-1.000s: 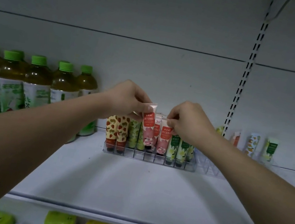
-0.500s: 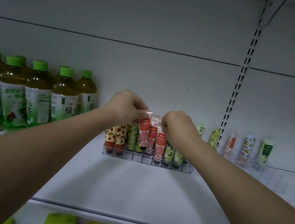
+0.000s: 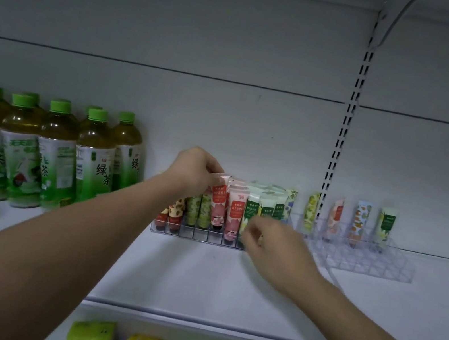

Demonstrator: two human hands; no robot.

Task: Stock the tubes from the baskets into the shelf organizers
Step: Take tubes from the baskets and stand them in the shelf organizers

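White shelf [image 3: 198, 279] carries bottles [image 3: 54, 158], organizers [image 3: 351, 258].

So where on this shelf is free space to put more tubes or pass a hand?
The right organizer has bare front cells below its four tubes. The shelf in front of both organizers is bare. The left organizer is crowded, both hands there.

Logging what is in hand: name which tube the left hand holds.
The pink tube with the red label, left of its shorter-looking twin; the left hand pinches its top edge, while every other tube stands untouched.
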